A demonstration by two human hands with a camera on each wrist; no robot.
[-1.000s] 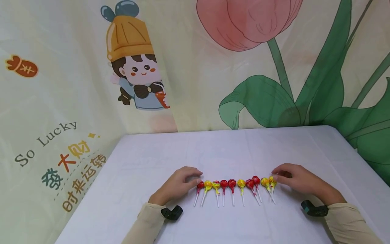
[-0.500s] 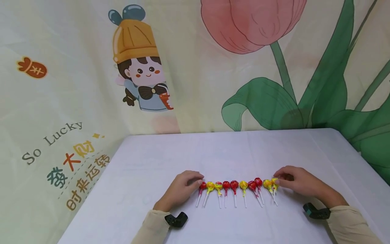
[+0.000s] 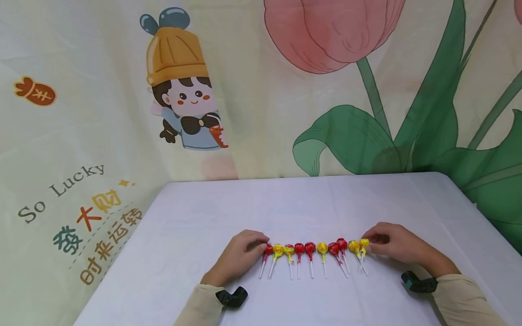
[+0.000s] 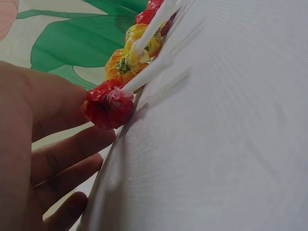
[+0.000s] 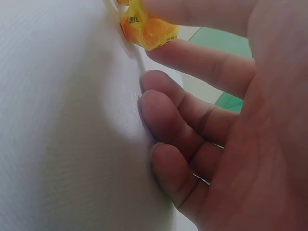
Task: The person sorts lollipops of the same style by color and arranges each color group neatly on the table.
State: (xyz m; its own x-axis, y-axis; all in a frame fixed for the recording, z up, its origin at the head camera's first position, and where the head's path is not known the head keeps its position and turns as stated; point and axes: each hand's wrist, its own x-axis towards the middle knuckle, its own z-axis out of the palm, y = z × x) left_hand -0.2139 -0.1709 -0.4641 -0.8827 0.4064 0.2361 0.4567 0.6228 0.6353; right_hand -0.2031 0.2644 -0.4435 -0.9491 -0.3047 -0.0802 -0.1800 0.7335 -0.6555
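Wrapped lollipops in red and yellow lie side by side in a row, white sticks toward the person. My left hand (image 3: 240, 251) is at the row's left end, its thumb and index finger pinching the head of a red lollipop (image 4: 109, 108); the other fingers are spread loosely by the tabletop. At the right end, my right hand (image 3: 397, 242) pinches the head of a yellow lollipop (image 5: 154, 33) between thumb and index finger, the remaining fingers bent beside it. This lollipop's stick crosses that of a neighbouring yellow lollipop (image 3: 353, 246).
Between the hands lie more lollipops, among them a red one (image 3: 310, 248) and a single yellow one (image 3: 322, 248). A white cloth covers the table (image 3: 261, 203). Behind it hangs a printed curtain (image 3: 253, 90) with a tulip and a cartoon figure. Each wrist wears a black device.
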